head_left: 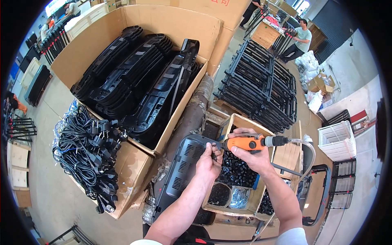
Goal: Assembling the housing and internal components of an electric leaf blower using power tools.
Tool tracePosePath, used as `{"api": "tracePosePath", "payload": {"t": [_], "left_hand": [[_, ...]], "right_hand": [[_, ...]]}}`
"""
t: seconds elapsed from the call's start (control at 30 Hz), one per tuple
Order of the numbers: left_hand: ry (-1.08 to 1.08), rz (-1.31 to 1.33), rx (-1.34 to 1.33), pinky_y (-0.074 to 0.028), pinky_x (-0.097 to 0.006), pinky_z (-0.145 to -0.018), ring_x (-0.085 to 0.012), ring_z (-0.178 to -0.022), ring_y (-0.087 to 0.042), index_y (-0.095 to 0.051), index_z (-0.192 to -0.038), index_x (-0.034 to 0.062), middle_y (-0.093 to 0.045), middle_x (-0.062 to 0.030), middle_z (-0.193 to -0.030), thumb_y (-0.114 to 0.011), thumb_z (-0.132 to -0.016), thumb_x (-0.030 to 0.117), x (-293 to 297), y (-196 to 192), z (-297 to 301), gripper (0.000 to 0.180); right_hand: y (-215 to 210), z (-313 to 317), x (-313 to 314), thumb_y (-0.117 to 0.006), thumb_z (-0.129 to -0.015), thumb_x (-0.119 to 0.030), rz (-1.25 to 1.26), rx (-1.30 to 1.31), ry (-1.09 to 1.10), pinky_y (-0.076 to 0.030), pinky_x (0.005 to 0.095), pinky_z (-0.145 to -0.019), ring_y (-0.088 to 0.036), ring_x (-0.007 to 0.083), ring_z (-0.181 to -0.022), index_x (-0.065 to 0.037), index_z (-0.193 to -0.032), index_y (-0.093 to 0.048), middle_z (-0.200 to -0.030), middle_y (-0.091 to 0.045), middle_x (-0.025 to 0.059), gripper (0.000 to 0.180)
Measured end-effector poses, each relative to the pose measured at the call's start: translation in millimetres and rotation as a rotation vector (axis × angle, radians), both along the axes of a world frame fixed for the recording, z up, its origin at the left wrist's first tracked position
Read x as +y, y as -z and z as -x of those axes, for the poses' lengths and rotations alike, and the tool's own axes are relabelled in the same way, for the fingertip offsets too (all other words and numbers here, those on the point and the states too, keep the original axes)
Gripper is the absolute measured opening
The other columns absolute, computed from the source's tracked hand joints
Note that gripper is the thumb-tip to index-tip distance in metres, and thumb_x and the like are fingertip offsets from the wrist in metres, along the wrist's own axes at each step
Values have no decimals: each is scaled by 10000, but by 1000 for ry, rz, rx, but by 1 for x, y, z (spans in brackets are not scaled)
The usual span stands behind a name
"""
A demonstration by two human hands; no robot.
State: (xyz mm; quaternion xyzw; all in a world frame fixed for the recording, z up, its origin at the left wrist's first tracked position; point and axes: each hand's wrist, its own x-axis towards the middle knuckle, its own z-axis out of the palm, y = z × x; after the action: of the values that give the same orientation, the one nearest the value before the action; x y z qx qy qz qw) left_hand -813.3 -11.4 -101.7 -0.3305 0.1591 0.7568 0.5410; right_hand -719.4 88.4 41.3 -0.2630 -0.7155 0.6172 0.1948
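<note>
Orange, with a clear air hose, the pneumatic screwdriver (249, 143) is gripped in the right hand (254, 157), its tip at the grey slotted plastic housing (185, 165), where the left hand (208, 163) pinches a small fastener, seemingly not yet driven, beside the divided wooden box of black parts (241, 171).

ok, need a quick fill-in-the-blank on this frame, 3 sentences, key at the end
The right hand holds an ____ power screwdriver.
The left hand steadies a grey ____ panel under the tool's tip.
The big cardboard box behind holds stacked ____ plastic parts, with coiled power cords at its left.

Missing words: orange; vented; black
</note>
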Motion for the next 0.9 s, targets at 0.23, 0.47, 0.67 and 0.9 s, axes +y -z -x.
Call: {"api": "tracePosePath", "payload": {"t": [0.23, 0.47, 0.67, 0.9], "left_hand": [[38, -202, -17, -503, -252, -656, -127, -736, -560, -646, -1098, 105, -591, 18, -840, -572, -1104, 332, -7, 7, 13, 239], [84, -15, 142, -553, -330, -737, -175, -803, -627, -643, -1158, 50, -653, -48, -948, -521, -1125, 353, -18, -18, 5, 328], [262, -25, 340, -567, -302, -760, -177, -853, -643, -626, -1228, 15, -665, -56, -1019, -441, -1152, 282, -45, -17, 4, 334], [277, -173, 433, -599, -277, -804, -142, -906, -693, -627, -1325, 3, -700, -53, -1066, -518, -1130, 228, -59, -6, 6, 317]], "right_hand": [[-1, 11, -3, -817, -870, -64, -21, -17, -12, -531, 385, -1083, -670, 206, -1204, 12, -1335, -580, -1254, -724, 152, 527], [18, 37, 5, -808, -877, -60, -65, 6, 11, -539, 367, -1063, -667, 205, -1199, 24, -1304, -597, -1254, -712, 142, 483], [41, 58, 7, -808, -867, -42, -78, 76, -40, -561, 338, -1001, -680, 177, -1129, -1, -1211, -657, -1177, -714, 94, 378], [46, 67, 11, -805, -863, -24, -177, -85, -127, -555, 397, -1028, -683, 222, -1159, -2, -1140, -652, -1200, -725, 141, 317]]}}
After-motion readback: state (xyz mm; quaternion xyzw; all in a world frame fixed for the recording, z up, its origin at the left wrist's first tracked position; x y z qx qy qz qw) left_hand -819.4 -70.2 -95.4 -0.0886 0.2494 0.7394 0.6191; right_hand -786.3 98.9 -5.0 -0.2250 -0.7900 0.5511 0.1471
